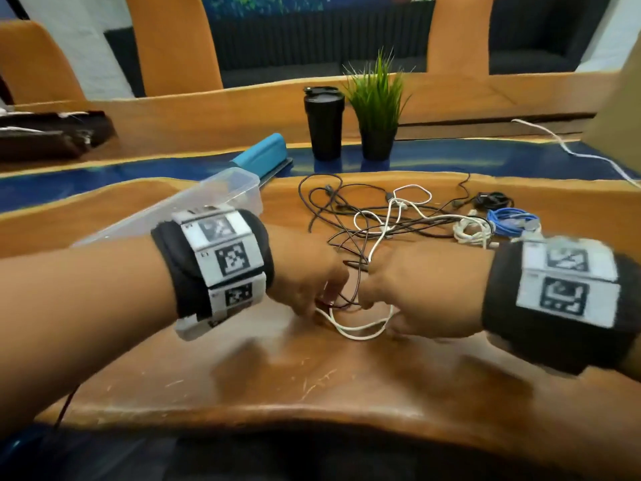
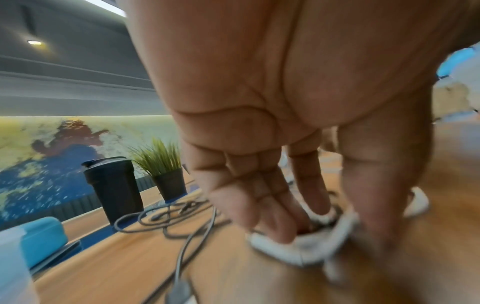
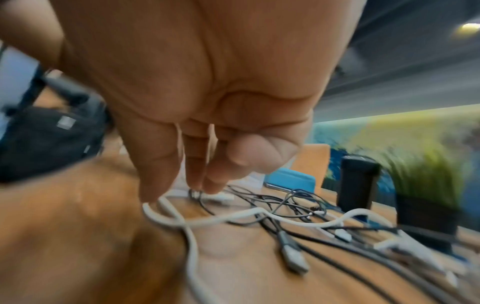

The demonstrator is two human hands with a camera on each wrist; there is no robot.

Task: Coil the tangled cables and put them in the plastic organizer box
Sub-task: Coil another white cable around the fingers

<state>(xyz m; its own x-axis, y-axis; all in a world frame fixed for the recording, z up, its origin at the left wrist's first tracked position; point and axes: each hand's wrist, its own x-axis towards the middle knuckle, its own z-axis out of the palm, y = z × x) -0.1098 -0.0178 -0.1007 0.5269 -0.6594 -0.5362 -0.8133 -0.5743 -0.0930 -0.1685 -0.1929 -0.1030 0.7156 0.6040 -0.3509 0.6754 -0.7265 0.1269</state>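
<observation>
A tangle of black cables (image 1: 350, 216) and a white cable (image 1: 360, 329) lies on the wooden table (image 1: 312, 383). My left hand (image 1: 312, 293) and right hand (image 1: 399, 300) are close together over its near end. Seen from the left wrist, my left hand (image 2: 311, 224) pinches the white cable (image 2: 280, 251) between fingers and thumb. My right hand (image 3: 182, 191) pinches the white cable (image 3: 176, 222) where a loop starts. A clear plastic organizer box (image 1: 222, 192) stands behind my left wrist. Coiled white (image 1: 471, 232), blue (image 1: 510, 220) and black (image 1: 492, 200) cables lie at the right.
A black tumbler (image 1: 324, 123) and a potted grass plant (image 1: 376, 109) stand behind the tangle. A teal case (image 1: 258, 156) lies past the box. Another white cable (image 1: 569, 151) runs off to the right. A dark bag (image 1: 45, 133) sits far left.
</observation>
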